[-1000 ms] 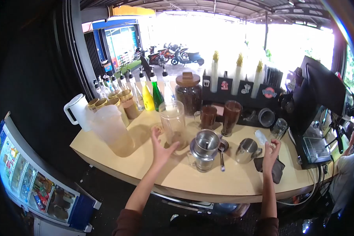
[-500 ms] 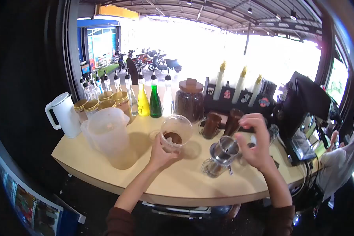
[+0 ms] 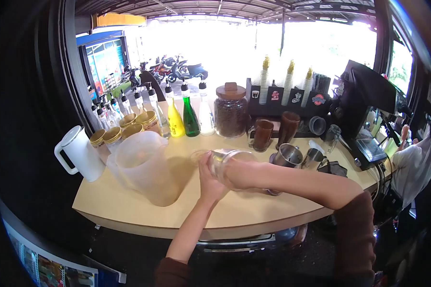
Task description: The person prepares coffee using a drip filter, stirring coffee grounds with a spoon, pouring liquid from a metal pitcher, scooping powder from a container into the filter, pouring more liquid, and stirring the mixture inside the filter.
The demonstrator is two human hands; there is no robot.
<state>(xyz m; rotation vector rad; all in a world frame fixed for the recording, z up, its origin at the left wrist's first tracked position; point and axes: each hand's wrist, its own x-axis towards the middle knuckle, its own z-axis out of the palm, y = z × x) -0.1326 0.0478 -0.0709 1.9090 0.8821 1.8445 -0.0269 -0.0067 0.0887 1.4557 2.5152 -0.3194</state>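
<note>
My left hand (image 3: pixel 209 178) is wrapped around a clear plastic tub (image 3: pixel 219 160), which it tips onto its side with the mouth to the right. In the earlier frame brown powder and a pale lump show inside the tub. My right hand (image 3: pixel 242 174) reaches across into the tub's mouth. Its fingers are hidden, so I cannot tell what they hold. Beyond my right forearm stands a metal drip coffee filter (image 3: pixel 289 156), partly covered. A metal cup (image 3: pixel 313 159) is close beside it.
On the left are a frosted pitcher (image 3: pixel 143 167), a white jug (image 3: pixel 83 154), gold-lidded jars (image 3: pixel 113 136) and syrup bottles (image 3: pixel 190 118). A coffee bean jar (image 3: pixel 231 112), brown mugs (image 3: pixel 262 136) and a cup organizer (image 3: pixel 274 98) line the back. An espresso machine (image 3: pixel 364 110) stands right.
My right hand has moved left from above the drip filter to the tub's mouth. My left hand has tipped the tub from upright onto its side. The view has shifted slightly.
</note>
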